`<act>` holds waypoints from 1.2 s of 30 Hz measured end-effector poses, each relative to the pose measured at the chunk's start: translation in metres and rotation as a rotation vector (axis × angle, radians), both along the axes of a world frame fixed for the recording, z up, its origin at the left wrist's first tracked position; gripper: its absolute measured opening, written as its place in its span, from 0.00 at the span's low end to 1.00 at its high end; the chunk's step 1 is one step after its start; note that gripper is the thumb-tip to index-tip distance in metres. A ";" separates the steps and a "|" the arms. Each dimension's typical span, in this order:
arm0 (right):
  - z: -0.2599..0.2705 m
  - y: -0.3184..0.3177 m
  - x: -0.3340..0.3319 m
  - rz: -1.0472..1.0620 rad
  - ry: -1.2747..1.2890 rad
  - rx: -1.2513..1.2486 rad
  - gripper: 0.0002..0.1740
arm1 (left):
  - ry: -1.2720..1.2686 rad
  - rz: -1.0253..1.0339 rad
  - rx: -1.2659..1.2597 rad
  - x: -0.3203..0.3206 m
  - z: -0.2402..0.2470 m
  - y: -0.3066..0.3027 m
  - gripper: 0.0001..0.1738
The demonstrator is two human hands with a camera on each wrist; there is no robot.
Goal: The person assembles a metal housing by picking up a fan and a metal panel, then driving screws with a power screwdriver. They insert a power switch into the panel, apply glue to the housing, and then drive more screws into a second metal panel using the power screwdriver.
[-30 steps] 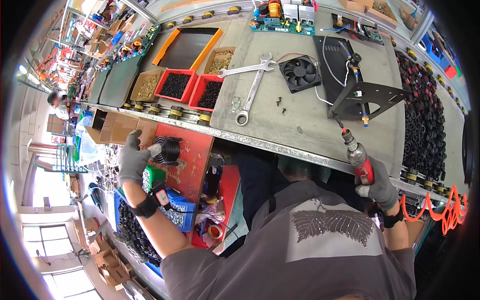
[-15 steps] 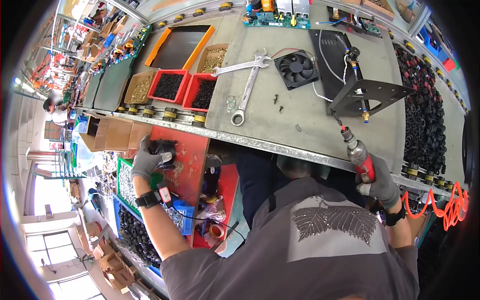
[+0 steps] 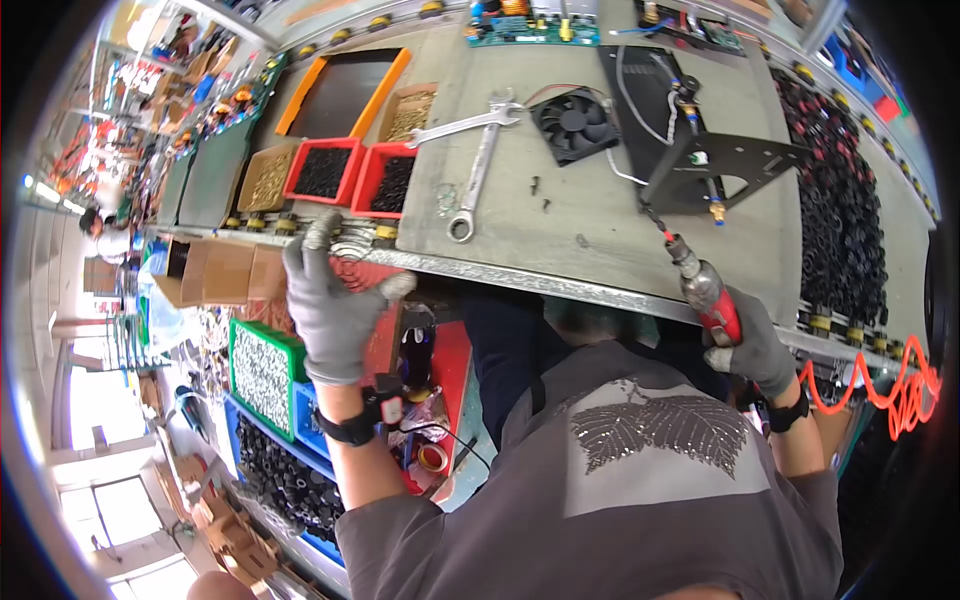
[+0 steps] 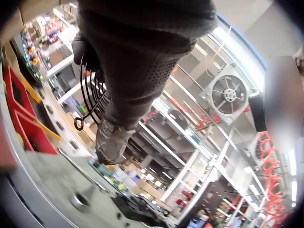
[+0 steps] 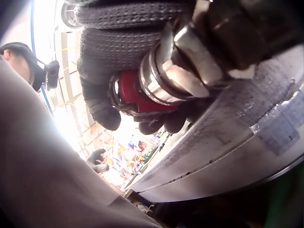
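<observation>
My gloved left hand (image 3: 335, 310) is raised at the bench's front edge. It pinches a round wire fan guard (image 3: 352, 245) between fingers and thumb; the guard's dark rings and a corner loop (image 4: 79, 124) show in the left wrist view, partly hidden by the glove. In my gloved right hand (image 3: 757, 350) is a red and silver air screwdriver (image 3: 712, 305), gripped round its red body (image 5: 130, 90). Its bit points at the lower corner of a black metal bracket (image 3: 730, 165). A black fan (image 3: 574, 124) lies flat left of the bracket, with two dark screws (image 3: 535, 185) in front of it.
Two crossed wrenches (image 3: 475, 170) lie left of the fan. Red bins (image 3: 382, 180) of dark screws stand further left, beside a cardboard box (image 3: 268, 178) of brass-coloured parts. Black parts (image 3: 840, 220) fill the right side. An orange coiled hose (image 3: 910, 390) hangs at right.
My left hand has left the pile of fan guards on the red shelf and risen rightward to the bench edge, carrying a guard. The right hand still grips the screwdriver in nearly the same place.
</observation>
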State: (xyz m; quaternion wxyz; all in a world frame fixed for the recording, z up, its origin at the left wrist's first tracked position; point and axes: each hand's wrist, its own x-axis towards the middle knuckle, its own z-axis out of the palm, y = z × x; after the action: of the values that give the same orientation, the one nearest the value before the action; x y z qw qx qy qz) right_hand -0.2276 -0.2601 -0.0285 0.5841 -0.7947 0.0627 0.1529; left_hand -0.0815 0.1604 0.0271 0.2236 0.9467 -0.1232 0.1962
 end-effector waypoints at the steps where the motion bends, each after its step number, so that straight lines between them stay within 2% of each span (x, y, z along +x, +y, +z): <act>1: 0.001 0.000 0.000 0.019 -0.035 -0.028 0.26 | -0.065 -0.090 -0.014 0.000 -0.001 -0.021 0.57; 3: 0.010 0.004 -0.004 -0.033 0.017 0.020 0.26 | -0.031 -0.167 -0.103 -0.004 -0.002 -0.057 0.59; 4: 0.013 0.003 -0.008 -0.027 0.014 0.081 0.26 | -0.056 -0.270 -0.215 -0.002 -0.011 -0.073 0.61; 5: 0.017 -0.003 -0.012 -0.027 0.002 0.131 0.26 | -0.097 -0.298 -0.103 -0.005 -0.006 -0.088 0.61; 7: 0.018 -0.008 -0.030 -0.100 -0.063 0.145 0.26 | -0.032 -0.320 -0.214 -0.012 -0.009 -0.121 0.61; 8: 0.025 -0.009 -0.033 -0.142 0.020 0.194 0.28 | -0.025 -0.396 -0.237 -0.013 -0.013 -0.129 0.51; 9: 0.031 -0.015 -0.038 -0.187 0.098 0.250 0.31 | -0.009 -0.446 -0.391 -0.016 -0.016 -0.145 0.34; 11: 0.034 -0.025 -0.053 -0.217 0.061 0.216 0.30 | -0.093 -0.510 -0.436 -0.018 -0.020 -0.175 0.22; 13: 0.039 -0.029 -0.065 -0.316 0.060 0.359 0.28 | -0.039 -0.590 -0.562 -0.022 -0.031 -0.202 0.19; 14: 0.036 -0.034 -0.069 -0.297 0.021 0.357 0.27 | -0.039 -0.667 -0.611 -0.023 -0.036 -0.216 0.17; 19: 0.034 -0.038 -0.083 -0.414 0.081 0.425 0.27 | -0.111 -0.677 -0.615 -0.022 -0.061 -0.259 0.16; 21: 0.023 -0.040 -0.081 -0.359 0.030 0.379 0.27 | -0.110 -0.607 -0.541 -0.018 -0.067 -0.264 0.15; 22: 0.026 -0.040 -0.080 -0.334 0.099 0.395 0.24 | -0.096 -0.565 -0.591 -0.016 -0.073 -0.265 0.14; 25: 0.024 -0.037 -0.076 -0.317 0.042 0.373 0.23 | -0.112 -0.546 -0.537 -0.009 -0.080 -0.265 0.14; 36: 0.018 -0.037 -0.067 -0.309 0.190 0.376 0.28 | -0.153 -0.537 -0.471 -0.007 -0.074 -0.264 0.14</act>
State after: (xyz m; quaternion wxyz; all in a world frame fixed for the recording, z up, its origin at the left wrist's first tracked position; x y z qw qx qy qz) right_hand -0.2944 -0.2974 -0.0100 0.7293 -0.6353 0.2085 0.1449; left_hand -0.0883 -0.1037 -0.0466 0.4693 0.7856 -0.3352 0.2240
